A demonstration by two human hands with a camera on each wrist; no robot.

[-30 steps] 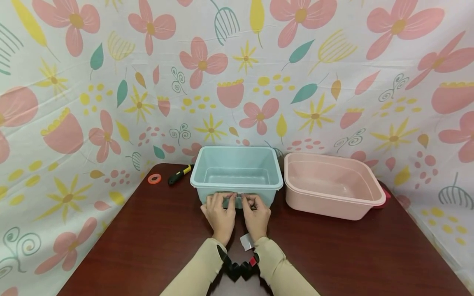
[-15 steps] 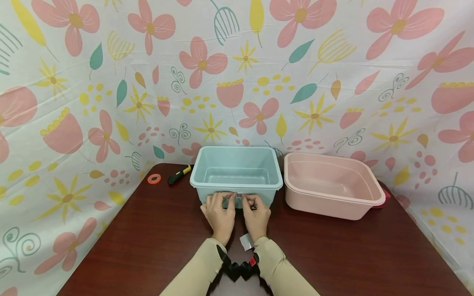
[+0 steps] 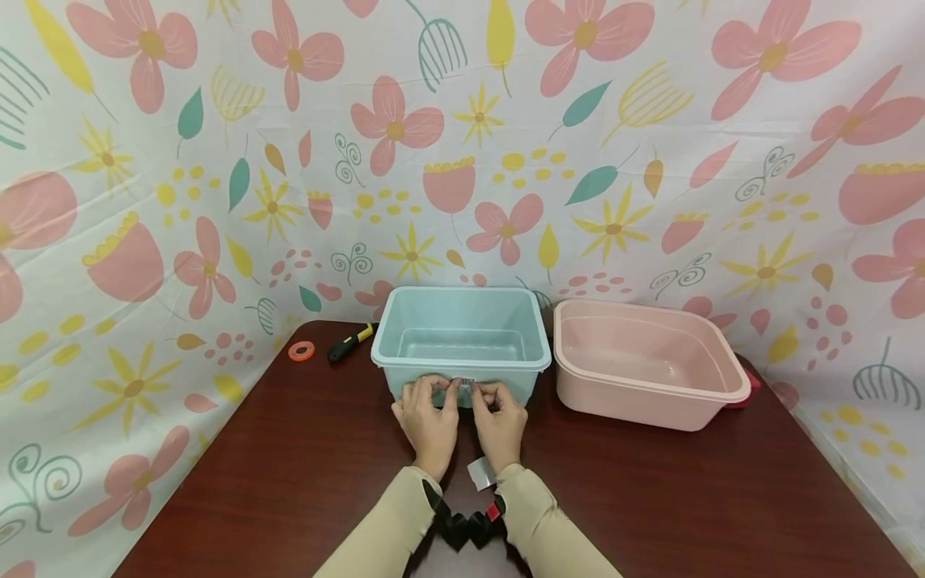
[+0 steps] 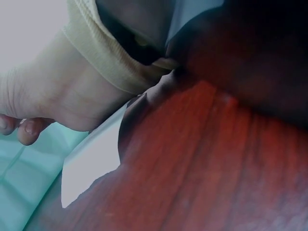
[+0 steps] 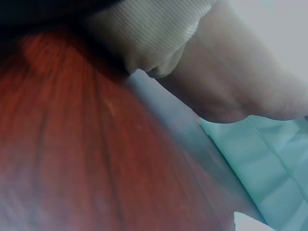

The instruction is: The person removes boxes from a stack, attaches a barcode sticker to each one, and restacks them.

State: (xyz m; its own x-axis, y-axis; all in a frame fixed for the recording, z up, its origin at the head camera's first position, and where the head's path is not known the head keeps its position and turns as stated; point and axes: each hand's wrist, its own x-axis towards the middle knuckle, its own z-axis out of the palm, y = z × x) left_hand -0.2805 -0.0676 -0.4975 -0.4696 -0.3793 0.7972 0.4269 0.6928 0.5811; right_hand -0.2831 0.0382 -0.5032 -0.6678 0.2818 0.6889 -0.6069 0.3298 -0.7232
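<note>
A light blue plastic basin (image 3: 396, 360) stands upright at the table's middle back. On its front wall, just below the rim, is a small white barcode label (image 3: 466, 381). My left hand (image 3: 429, 419) pinches the label's left end with curled fingers and thumb. From the other side, my right hand (image 3: 502, 424) pinches its right end. Both hands are close against the wall, and their fingers partly cover the label. A piece of white paper (image 4: 94, 159) lies below the wrists, near the right cuff in the head view. The wrist views miss most fingertips.
To the right stands a pink basin (image 3: 636, 408), with a red thing (image 3: 753, 388) partly hidden behind it. An orange tape roll (image 3: 301, 344) and a black and yellow utility knife (image 3: 348, 344) lie at the back left of the dark wooden table (image 3: 275, 466). Floral cloth hangs behind.
Slightly more of the white label shows beside the left thumb. Both hands keep their place at the basin's front, and the basins have not moved.
</note>
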